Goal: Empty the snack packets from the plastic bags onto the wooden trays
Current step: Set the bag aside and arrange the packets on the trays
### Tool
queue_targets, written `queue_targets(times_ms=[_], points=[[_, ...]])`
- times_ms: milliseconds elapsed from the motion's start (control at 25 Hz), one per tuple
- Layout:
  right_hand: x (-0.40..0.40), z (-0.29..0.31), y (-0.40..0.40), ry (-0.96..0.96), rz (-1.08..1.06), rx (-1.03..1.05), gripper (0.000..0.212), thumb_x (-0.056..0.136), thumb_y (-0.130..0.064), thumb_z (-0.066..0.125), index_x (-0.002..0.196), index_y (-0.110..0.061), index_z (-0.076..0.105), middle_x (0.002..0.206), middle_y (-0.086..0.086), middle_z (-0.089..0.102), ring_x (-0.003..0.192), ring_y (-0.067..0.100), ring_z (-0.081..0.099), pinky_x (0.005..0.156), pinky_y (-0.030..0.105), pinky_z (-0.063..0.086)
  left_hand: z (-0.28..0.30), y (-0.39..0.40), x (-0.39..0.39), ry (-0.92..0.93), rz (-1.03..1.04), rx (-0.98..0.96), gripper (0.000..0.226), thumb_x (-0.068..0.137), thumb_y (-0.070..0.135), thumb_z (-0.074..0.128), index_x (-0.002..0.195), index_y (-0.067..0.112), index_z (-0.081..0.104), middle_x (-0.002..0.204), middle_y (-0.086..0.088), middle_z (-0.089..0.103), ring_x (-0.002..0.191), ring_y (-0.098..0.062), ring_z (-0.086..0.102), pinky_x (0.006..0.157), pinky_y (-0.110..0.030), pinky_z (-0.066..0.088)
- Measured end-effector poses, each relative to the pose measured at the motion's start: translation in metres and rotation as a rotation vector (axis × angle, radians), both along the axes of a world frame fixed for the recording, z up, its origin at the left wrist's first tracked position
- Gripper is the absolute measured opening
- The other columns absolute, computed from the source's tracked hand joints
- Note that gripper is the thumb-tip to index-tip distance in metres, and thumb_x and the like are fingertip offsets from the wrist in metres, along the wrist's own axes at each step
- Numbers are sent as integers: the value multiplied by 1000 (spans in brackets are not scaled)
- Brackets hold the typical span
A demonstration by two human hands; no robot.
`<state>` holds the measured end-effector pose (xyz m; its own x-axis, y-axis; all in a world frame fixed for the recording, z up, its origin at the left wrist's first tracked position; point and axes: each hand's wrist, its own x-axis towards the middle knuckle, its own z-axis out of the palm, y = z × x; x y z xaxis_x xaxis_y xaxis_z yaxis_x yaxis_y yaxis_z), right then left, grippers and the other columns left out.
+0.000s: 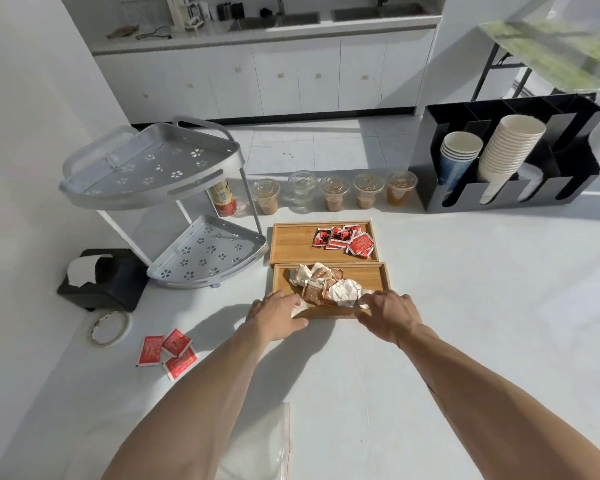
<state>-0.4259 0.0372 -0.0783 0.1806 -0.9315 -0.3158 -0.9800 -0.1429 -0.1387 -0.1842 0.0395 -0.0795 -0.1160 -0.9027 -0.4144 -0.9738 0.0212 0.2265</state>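
Two bare forearms reach forward from the bottom of the view across a white table, converging on the nearer of two wooden trays. The left hand lies palm down at the near left corner of the near tray, its fingers fairly straight and spread, the fingertips resting on the tray's front edge and on a pale wrapper there; it grips nothing that can be seen. The right hand lies palm down at the tray's near right part, fingers loosely bent and pointing left toward the wrappers, touching the edge of the pile; whether it pinches a packet cannot be told. The near tray holds a heap of brown and white snack packets, crumpled and overlapping, gathered toward its front left. Just beyond it, long sides touching, the far tray carries a cluster of red packets at its right end, the left end bare wood. Three more red packets on the table lie well left of the hands (loose, overlapping one another). A clear plastic bag lies flat between the forearms, near the bottom edge. Behind the trays stand a row of lidded drink cups, a silver two-tier corner rack at left, and a black cup holder with stacked paper cups at right.
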Motion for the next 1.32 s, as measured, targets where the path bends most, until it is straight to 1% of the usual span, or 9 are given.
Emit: queue_targets(times_ms=[160, 360, 480, 600, 760, 880, 1120, 1240, 1320], points=[[41, 4, 16, 33, 92, 67, 44, 94, -51, 45, 132, -32, 56, 130, 1, 64, 122, 25, 56, 96, 37, 43, 3, 37, 56, -53, 28, 124, 49, 83, 52, 60, 125, 27, 58, 131, -2, 55, 126, -24, 47, 102, -39, 40], [106, 4, 33, 61, 220, 178, 41, 93, -48, 49, 131, -34, 57, 131, -1, 63, 120, 22, 57, 84, 31, 46, 10, 78, 139, -114, 86, 272, 46, 87, 41, 61, 126, 19, 60, 133, -4, 59, 121, -24, 54, 100, -34, 44], [143, 6, 41, 94, 291, 244, 40, 92, -43, 51, 129, -32, 59, 133, 1, 61, 122, 24, 56, 92, 34, 48, 14, 100, 184, -160, 147, 294, 36, 88, 33, 58, 119, 16, 65, 128, -5, 63, 117, -26, 57, 96, -30, 45], [179, 7, 46, 136, 346, 237, 41, 91, -38, 51, 130, -31, 58, 136, 1, 59, 127, 25, 53, 98, 36, 44, 16, 120, 221, -166, 226, 293, 29, 85, 26, 54, 110, 17, 68, 118, -7, 68, 108, -26, 62, 88, -30, 47], [224, 10, 47, 166, 398, 219, 42, 91, -43, 49, 131, -33, 58, 136, 2, 58, 129, 24, 50, 100, 35, 41, 16, 134, 257, -156, 271, 293, 31, 86, 23, 51, 110, 20, 70, 120, -2, 68, 110, -24, 62, 94, -32, 50], [256, 8, 48, 169, 384, 206, 45, 90, -49, 50, 131, -32, 57, 136, 0, 59, 128, 24, 53, 101, 38, 42, 13, 133, 278, -125, 279, 286, 30, 87, 23, 53, 111, 19, 69, 123, -2, 66, 113, -23, 61, 97, -33, 49], [307, -5, 48, 198, 360, 200, 54, 90, -52, 51, 138, -28, 50, 132, 3, 61, 126, 25, 53, 100, 40, 41, 5, 115, 310, -104, 282, 287, 32, 88, 27, 57, 118, 23, 66, 128, -1, 62, 117, -23, 58, 99, -35, 48], [326, -12, 46, 194, 308, 171, 52, 89, -54, 52, 134, -27, 53, 125, 3, 63, 122, 25, 54, 96, 39, 41, -4, 100, 319, -110, 250, 289, 38, 89, 29, 57, 127, 23, 60, 134, -1, 58, 120, -24, 56, 99, -35, 46], [339, -15, 45, 172, 248, 140, 50, 87, -53, 54, 128, -25, 56, 119, 2, 64, 118, 25, 55, 89, 38, 41, -9, 91, 321, -114, 224, 274, 44, 89, 31, 58, 132, 23, 53, 134, -3, 57, 119, -24, 56, 94, -35, 46]])
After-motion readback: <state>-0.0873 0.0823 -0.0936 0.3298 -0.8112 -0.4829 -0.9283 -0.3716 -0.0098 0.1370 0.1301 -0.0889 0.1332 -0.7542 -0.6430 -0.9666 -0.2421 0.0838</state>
